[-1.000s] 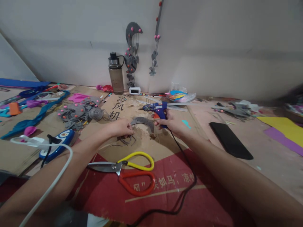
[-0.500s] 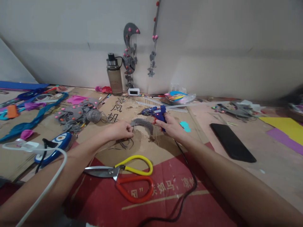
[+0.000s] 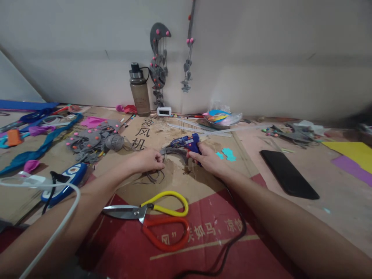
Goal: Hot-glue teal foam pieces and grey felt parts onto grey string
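My right hand (image 3: 205, 159) grips a blue hot glue gun (image 3: 186, 142), its nozzle pointing left and down at a grey felt crescent (image 3: 173, 152) lying on the cardboard. My left hand (image 3: 148, 159) is closed in a pinch on the crescent's left tip, with thin grey strands trailing below the fingers. The gun's black cord (image 3: 232, 232) runs back along my right forearm. Scissors (image 3: 154, 211) with one yellow and one red handle lie closed just in front of my hands.
Grey felt pieces with pink dots and a yarn ball (image 3: 114, 142) lie to the left. A water bottle (image 3: 139, 91) and small clock (image 3: 164, 111) stand by the wall. A black phone (image 3: 287, 174) lies right, beside turquoise scraps (image 3: 228, 154). A white cable (image 3: 58, 228) crosses my left arm.
My right hand has brought the glue gun left and down, so its nozzle now reaches the crescent's left part. My left hand has kept its pinch in place.
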A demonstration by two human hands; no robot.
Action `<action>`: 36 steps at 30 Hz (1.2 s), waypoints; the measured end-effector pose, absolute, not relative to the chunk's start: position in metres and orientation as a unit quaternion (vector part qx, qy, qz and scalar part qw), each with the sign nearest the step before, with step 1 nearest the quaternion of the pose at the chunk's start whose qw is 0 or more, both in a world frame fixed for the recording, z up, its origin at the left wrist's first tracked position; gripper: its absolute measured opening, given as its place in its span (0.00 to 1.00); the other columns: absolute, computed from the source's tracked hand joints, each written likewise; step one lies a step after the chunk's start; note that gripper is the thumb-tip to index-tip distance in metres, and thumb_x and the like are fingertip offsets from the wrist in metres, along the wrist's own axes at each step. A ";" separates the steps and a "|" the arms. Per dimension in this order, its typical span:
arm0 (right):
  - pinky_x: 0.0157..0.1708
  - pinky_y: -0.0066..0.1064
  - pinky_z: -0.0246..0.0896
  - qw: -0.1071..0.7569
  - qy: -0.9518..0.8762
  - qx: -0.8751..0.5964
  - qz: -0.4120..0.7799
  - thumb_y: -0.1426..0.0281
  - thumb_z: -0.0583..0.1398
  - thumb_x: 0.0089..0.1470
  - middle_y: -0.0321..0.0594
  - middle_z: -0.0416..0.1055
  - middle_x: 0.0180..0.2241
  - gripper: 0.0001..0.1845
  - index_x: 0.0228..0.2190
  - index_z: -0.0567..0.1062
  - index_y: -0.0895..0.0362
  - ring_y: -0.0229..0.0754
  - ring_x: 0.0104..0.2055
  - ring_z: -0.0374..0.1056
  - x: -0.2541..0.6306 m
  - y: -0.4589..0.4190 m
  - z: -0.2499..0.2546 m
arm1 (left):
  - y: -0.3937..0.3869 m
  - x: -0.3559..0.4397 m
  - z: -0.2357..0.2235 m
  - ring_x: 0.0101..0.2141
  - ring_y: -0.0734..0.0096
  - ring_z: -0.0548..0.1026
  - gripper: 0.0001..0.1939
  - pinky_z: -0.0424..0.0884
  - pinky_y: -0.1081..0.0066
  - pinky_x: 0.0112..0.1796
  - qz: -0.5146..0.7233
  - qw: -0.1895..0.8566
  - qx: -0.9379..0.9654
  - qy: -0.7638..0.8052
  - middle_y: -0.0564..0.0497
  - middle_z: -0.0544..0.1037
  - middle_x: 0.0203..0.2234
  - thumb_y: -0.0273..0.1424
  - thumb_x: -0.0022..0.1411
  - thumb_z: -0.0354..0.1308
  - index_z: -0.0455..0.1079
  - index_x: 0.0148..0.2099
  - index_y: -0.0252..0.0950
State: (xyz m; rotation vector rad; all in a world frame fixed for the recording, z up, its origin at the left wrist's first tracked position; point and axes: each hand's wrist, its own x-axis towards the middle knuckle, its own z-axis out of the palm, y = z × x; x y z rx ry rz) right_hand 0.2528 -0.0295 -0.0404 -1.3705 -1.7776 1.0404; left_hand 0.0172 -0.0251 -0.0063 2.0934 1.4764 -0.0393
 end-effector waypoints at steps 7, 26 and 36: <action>0.26 0.28 0.57 0.309 -0.702 -0.523 0.372 0.63 0.56 0.51 0.34 0.65 0.26 0.11 0.34 0.68 0.57 0.36 0.26 0.60 0.256 -0.029 -0.044 | -0.025 0.017 -0.007 0.20 0.75 0.64 0.11 0.56 0.74 0.22 -0.020 0.267 0.791 0.550 0.55 0.71 0.17 0.39 0.48 0.55 0.70 0.26 0.37; 0.30 0.29 0.54 0.261 -0.731 -0.562 0.285 0.63 0.55 0.53 0.38 0.68 0.31 0.10 0.32 0.66 0.57 0.39 0.31 0.62 0.253 -0.026 -0.046 | -0.026 0.018 -0.006 0.21 0.74 0.65 0.09 0.57 0.74 0.23 -0.018 0.268 0.794 0.545 0.55 0.70 0.18 0.37 0.48 0.53 0.69 0.26 0.36; 0.30 0.29 0.54 0.246 -0.737 -0.578 0.248 0.64 0.55 0.54 0.40 0.68 0.30 0.09 0.33 0.67 0.58 0.40 0.31 0.62 0.250 -0.026 -0.045 | -0.025 0.017 -0.008 0.21 0.74 0.65 0.09 0.56 0.74 0.22 -0.018 0.262 0.800 0.540 0.55 0.71 0.18 0.36 0.48 0.53 0.69 0.26 0.36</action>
